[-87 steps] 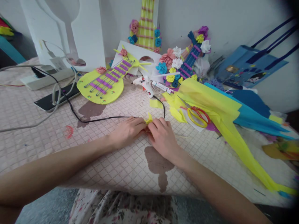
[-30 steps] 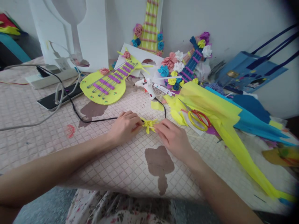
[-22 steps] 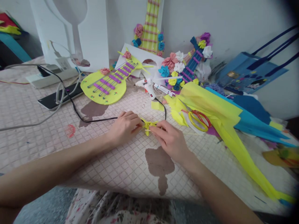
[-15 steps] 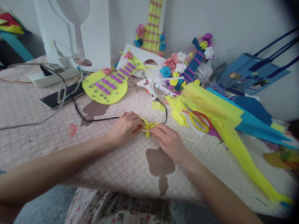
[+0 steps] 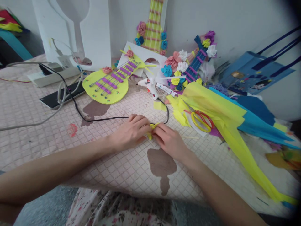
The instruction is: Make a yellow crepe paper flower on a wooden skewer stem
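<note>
Between my two hands is a small crumpled piece of yellow crepe paper [image 5: 150, 135], mostly covered by the fingers. My left hand [image 5: 133, 131] is closed on its left side. My right hand [image 5: 170, 139] pinches at its right side, and a thin pale stick [image 5: 190, 137] pokes out from beneath that hand. The stick's other end is hidden by the fingers. Just beyond the hands runs the black cord [image 5: 105, 119] of a white glue gun [image 5: 150, 88].
A yellow guitar cutout [image 5: 105, 84] with purple strips lies behind my left hand. To the right are scissors [image 5: 202, 122] and long yellow crepe paper [image 5: 225, 119]. A phone [image 5: 56, 97], a power strip [image 5: 51, 77] and a blue bag [image 5: 249, 72] stand farther out.
My left hand has moved right, up against my right hand. The yellow paper, spread out between them before, is now mostly covered, and the stick's left end is hidden.
</note>
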Demonstrator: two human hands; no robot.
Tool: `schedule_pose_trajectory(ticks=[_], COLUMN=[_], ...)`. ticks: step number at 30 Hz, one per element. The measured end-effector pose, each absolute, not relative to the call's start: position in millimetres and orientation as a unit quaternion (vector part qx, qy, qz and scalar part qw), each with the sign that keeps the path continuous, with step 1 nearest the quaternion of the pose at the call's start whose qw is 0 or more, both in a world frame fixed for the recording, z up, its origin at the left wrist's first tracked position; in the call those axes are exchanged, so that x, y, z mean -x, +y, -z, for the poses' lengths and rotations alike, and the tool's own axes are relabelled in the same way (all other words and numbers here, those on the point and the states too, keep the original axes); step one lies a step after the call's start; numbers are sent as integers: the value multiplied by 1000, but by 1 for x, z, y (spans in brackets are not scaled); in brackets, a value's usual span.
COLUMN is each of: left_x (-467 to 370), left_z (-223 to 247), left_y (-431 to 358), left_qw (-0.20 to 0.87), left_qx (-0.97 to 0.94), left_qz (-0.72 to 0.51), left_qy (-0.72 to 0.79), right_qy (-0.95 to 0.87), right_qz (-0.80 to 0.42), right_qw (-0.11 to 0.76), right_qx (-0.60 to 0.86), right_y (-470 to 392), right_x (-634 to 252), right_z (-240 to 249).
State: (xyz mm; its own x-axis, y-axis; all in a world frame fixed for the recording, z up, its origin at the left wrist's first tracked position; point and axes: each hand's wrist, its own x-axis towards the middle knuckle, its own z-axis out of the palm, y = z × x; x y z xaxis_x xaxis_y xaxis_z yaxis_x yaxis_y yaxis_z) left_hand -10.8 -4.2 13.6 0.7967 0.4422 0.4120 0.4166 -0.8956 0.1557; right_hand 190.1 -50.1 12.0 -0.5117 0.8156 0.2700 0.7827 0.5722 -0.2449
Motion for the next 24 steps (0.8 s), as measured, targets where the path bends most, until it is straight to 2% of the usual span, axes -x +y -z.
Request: schedule_pose_trajectory(ticks=[8, 24], left_x=[12, 10], left_z=[-12, -6], left_y=[-2, -5], left_qw=[19, -8], left_qx=[-954, -951], left_qz=[-217, -241], left_qy=[205, 195], right_qy=[-872, -894], right_qz=[-63, 8], right_qw=[171, 128], right_qx=[455, 430], right_y=[-50, -53], right_x=[-192, -190], right_z=[-12, -12])
